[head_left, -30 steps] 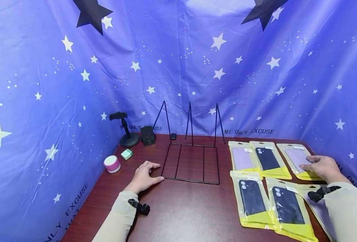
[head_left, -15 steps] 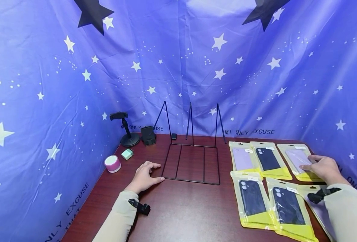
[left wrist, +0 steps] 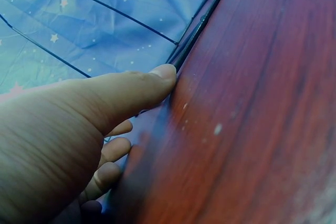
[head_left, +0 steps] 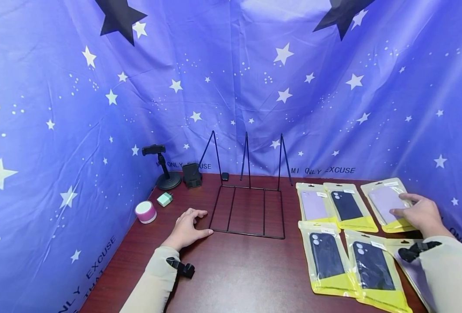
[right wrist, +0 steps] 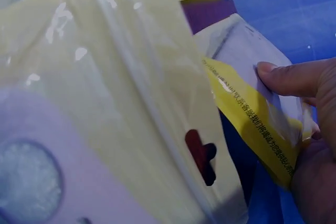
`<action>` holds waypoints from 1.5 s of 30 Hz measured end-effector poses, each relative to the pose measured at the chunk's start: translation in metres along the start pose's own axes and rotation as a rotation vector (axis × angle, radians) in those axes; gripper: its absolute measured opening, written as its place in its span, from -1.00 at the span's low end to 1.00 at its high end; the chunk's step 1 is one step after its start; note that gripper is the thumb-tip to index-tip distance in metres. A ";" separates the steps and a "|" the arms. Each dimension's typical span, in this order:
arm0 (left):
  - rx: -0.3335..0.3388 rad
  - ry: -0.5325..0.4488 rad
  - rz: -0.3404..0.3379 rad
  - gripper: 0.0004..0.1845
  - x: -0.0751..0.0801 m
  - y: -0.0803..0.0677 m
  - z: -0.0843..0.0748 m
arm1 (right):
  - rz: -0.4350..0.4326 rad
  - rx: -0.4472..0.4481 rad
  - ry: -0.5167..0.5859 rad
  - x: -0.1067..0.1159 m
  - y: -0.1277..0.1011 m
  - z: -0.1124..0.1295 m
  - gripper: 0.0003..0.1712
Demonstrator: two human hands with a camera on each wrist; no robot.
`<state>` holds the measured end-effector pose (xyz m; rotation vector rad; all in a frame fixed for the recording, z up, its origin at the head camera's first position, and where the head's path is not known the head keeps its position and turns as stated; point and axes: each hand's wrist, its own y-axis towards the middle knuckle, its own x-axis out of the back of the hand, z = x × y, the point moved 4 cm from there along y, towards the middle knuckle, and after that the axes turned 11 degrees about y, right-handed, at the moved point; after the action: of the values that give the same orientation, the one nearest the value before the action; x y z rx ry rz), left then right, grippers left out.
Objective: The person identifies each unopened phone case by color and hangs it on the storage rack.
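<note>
**Far-right packet comes up off the table**

Since a moment ago, the right hand (head_left: pixel 420 214) has tipped the lilac phone-case packet (head_left: pixel 387 202) up at its far end; before, it lay flat in the back row. Thumb and fingers pinch the packet's near, yellow-banded edge, and the right wrist view shows the thumb (right wrist: pixel 286 77) pressed onto the glossy clear film beside the printed yellow strip. The packet is a slim rectangle of crinkly plastic with a hang-hole at the top and a pale case inside.

The left hand (head_left: pixel 187 227) has not stirred. It rests palm down on the dark red wood-grain table (head_left: pixel 234 274), fingers loosely spread and holding nothing, with the thumb tip (left wrist: pixel 164 73) touching the near left corner of the black wire rack (head_left: pixel 248 213) (thin rods, flat gridded base, three upright prongs behind).

Five more packets lie flat beside the lifted one, some with dark cases (head_left: pixel 326 256). At the left edge sit a small pink-banded round speaker (head_left: pixel 145 211), a mint-green plug (head_left: pixel 164 199) and a black phone stand (head_left: pixel 161 167). Starry blue cloth (head_left: pixel 231 87) hangs all around.
</note>
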<state>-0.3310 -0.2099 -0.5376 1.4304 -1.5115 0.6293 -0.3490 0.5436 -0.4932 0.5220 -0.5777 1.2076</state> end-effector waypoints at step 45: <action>-0.038 0.022 -0.028 -0.46 -0.001 0.000 -0.003 | -0.244 -0.036 0.277 0.022 -0.033 0.049 -0.44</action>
<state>-0.3299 -0.2063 -0.5375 1.4091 -1.4769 0.5949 -0.3187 0.5179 -0.4444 0.3740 -0.2892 1.0135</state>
